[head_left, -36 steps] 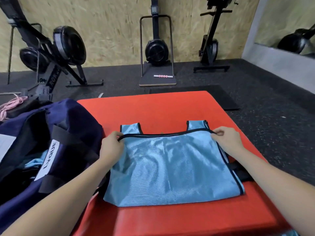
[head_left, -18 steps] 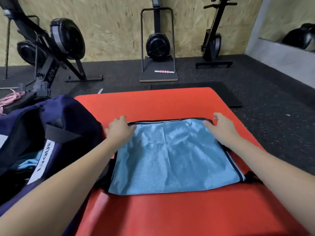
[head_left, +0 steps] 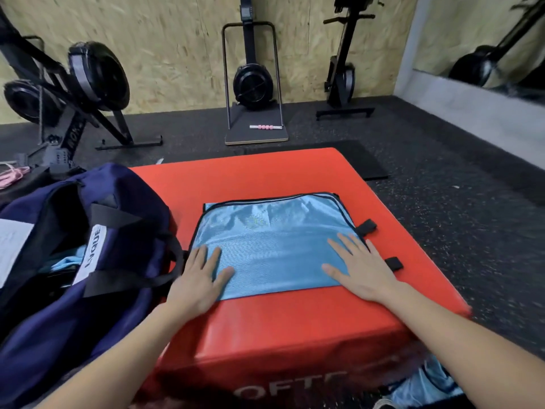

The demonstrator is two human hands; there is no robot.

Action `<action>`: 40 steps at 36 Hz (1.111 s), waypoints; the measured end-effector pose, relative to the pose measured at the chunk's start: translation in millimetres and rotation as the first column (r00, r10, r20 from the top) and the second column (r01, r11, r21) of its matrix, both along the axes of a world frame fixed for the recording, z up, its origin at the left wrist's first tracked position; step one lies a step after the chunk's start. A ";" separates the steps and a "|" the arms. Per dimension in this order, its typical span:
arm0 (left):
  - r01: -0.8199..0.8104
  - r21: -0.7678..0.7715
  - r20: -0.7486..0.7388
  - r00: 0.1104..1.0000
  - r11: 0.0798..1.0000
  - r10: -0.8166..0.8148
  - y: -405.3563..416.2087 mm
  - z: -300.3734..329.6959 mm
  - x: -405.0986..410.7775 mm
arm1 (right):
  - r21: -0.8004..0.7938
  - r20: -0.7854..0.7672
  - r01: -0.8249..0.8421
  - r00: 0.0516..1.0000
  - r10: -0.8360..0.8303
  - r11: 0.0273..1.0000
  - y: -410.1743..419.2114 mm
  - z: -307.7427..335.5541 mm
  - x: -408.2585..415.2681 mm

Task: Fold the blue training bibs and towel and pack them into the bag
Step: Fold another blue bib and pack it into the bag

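1. Fingers of both hands lie straight and slightly spread, palms down; nothing is pinched or gripped. I log the left hand (head_left: 198,280) on the near-left corner of the blue training bib (head_left: 274,246), half on cloth and half on the box top beside the bag. The right hand (head_left: 364,268) presses the near-right corner the same way.

2. Bib position: flat on top of the red padded box (head_left: 265,329), folded to a rough rectangle with its black-trimmed edge at the far side. Two black tabs (head_left: 367,226) stick out past its right edge.

3. Why flat palms: my reading is that the slippery mesh springs open unless weighted, so the corners are pinned to set the crease and push out trapped air. Hands at opposite ends keep the layers aligned.

4. Navy duffel bag (head_left: 88,261) stands open just left of the box, touching it, its black strap (head_left: 174,252) near the left hand. Light blue fabric shows inside; presumably items already packed. Placement keeps the transfer short.

5. More light blue fabric (head_left: 424,385) lies on the floor at lower right; bib or towel, I cannot tell.

6. Judgement: this bib needs at least one more fold before packing.
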State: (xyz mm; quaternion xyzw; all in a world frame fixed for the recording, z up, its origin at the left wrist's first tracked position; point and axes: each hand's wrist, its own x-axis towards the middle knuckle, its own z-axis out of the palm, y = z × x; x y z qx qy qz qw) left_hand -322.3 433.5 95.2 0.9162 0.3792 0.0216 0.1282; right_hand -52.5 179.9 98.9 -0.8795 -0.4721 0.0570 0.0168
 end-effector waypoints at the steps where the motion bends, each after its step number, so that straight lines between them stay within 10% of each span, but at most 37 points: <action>1: 0.008 0.009 0.002 1.000 1.000 -0.008 -2.8 1.4 -3.8 | 0.004 0.001 0.000 1.000 0.000 1.000 -4.0 1.0 -1.5; 13: -0.039 0.274 0.074 0.997 0.961 0.020 -72.4 5.7 -62.9 | 0.216 0.006 -0.117 0.993 0.119 0.969 -74.1 21.1 5.6; 40: -0.175 0.117 -0.011 0.984 0.978 0.177 37.8 12.0 40.8 | 0.122 0.379 -0.311 0.892 0.245 0.943 -28.5 16.6 -63.0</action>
